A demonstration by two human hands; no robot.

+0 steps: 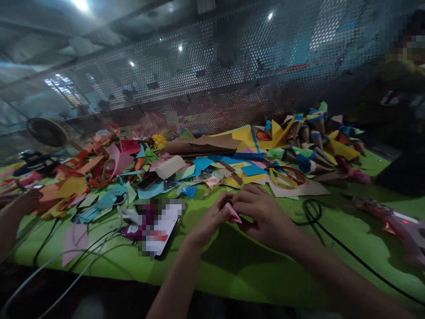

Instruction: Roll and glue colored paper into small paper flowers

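Between my two hands is a small pink piece of folded paper or felt, held above the green tabletop. My left hand pinches its left side with thumb and fingers. From the right, my right hand closes on the same piece, its fingers curled over the top and partly hiding it. Left of my hands lies a phone with its screen lit. Beyond my fingers are yellow-handled scissors and coloured scraps.
A pink glue gun lies at the right, with a black cable running across the table. Heaped coloured pieces and cone-shaped pieces fill the back. Another person's hand is at the far left. A fan stands behind.
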